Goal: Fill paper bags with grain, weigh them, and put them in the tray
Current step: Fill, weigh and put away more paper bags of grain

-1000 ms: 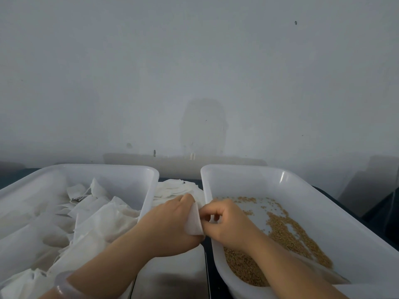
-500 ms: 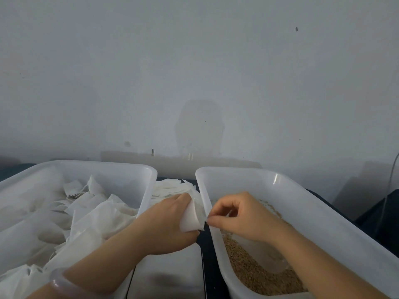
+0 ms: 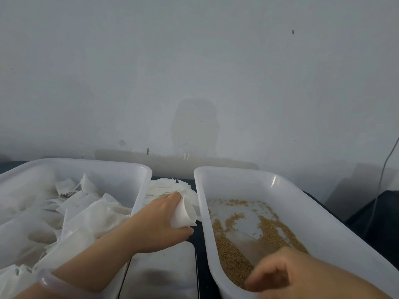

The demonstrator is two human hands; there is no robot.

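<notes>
My left hand (image 3: 155,225) holds a small white paper bag (image 3: 184,212) with its mouth spread open, in the gap between the two white trays. My right hand (image 3: 287,275) is low in the right tray (image 3: 323,214), fingers curled on the near end of a clear plastic scoop (image 3: 246,244) that lies in the brown grain (image 3: 231,257). The left tray (image 3: 142,190) holds several white paper bags (image 3: 86,212).
A shiny metal scale plate (image 3: 164,275) lies under my left wrist between the trays. A stack of flat empty bags (image 3: 166,186) sits behind my left hand. A thin cable (image 3: 384,180) hangs at the far right. A grey wall stands close behind.
My right hand let go of the bag's rim and dropped back into the grain tray onto the scoop. My left hand kept the bag, whose mouth now stands open.
</notes>
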